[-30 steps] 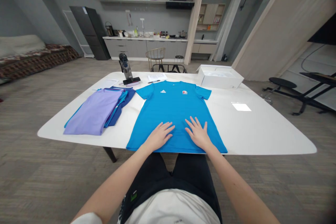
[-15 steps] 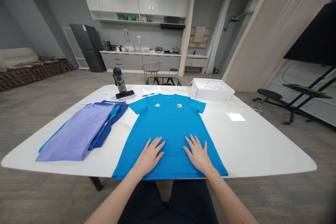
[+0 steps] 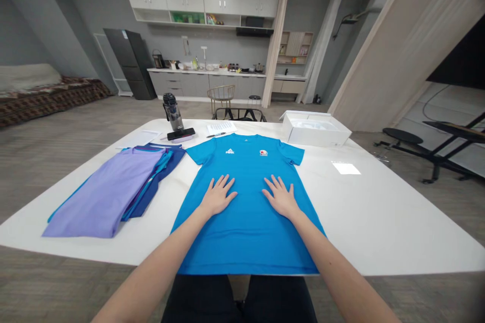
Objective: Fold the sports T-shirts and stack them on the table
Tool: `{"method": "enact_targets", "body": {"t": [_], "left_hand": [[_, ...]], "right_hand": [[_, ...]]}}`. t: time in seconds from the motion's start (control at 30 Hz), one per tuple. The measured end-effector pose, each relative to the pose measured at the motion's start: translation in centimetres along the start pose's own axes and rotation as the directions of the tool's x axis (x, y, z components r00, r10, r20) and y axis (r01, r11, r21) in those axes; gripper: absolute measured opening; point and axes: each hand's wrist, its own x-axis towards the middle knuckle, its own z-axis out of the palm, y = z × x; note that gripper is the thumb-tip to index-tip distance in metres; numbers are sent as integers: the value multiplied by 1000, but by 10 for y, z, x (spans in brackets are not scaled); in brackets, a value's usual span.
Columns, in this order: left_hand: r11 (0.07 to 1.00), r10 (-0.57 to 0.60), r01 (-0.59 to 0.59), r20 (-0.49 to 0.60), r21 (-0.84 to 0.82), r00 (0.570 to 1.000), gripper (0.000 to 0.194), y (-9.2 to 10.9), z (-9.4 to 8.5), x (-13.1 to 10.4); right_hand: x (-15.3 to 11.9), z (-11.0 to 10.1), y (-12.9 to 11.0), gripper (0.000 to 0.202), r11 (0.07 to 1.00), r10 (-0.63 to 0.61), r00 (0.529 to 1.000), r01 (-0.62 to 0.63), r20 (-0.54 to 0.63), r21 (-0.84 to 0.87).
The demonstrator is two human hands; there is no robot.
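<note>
A blue T-shirt point(image 3: 248, 232) lies spread face up on the white table point(image 3: 382, 217), collar away from me and hem along the near edge. Small chest logos show on its front. My left hand point(image 3: 217, 196) rests flat on the left of the shirt's middle, fingers spread. Across from it, my right hand point(image 3: 281, 197) lies palm down on the right side, its fingers also apart. Neither hand grips the fabric. Left of the shirt is a pile of folded clothes, with a lavender garment point(image 3: 102, 192) on top and a navy one point(image 3: 151, 189) beneath.
At the table's far side stand a dark water bottle point(image 3: 174, 112), a phone point(image 3: 181, 133), a paper point(image 3: 221, 127) with a pen point(image 3: 215, 135), and an open white box point(image 3: 316, 130). A white card point(image 3: 346, 168) lies right of the shirt. Beyond is a chair point(image 3: 238, 113).
Both hands have slid forward over the shirt, away from me and toward the chest. They stay flat, and the shirt's hem now looks nearer to me. The view has shifted slightly.
</note>
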Motion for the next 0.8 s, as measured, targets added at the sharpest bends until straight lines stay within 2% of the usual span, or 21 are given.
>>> {"method": "enact_targets", "body": {"t": [0.07,0.17,0.3,0.37,0.43,0.53,0.67,0.8], "left_hand": [[1000,3,-3,6,4,1000,68,-2,3,-4],[1000,10,-9,-10,22,1000,67,0,6,-18],[999,18,-18,-8,34,1000,66,8,5,-36],[998,53,-53,11,19,999,66,14,2,-36],[995,99,-99,28,0,995,65,19,-2,-26],[994,110,-110,32,-13,993,64,24,-8,13],[999,42,-41,39,-26,998,66,24,-10,93],[998,-30,32,51,-48,998,67,23,-1,171]], "right_hand": [[0,4,13,67,999,38,999,-38,-11,-26],[-14,10,29,69,997,46,998,-48,-41,-52],[-38,12,35,71,997,48,999,-49,-23,-53],[-39,9,36,72,998,47,999,-46,18,-36],[-28,3,38,72,999,25,999,-25,31,-22],[11,-9,45,71,999,-30,999,29,-11,-31],[83,-17,55,67,1000,-13,1000,12,-28,-25],[147,-15,55,68,999,-3,998,2,-55,-33]]}}
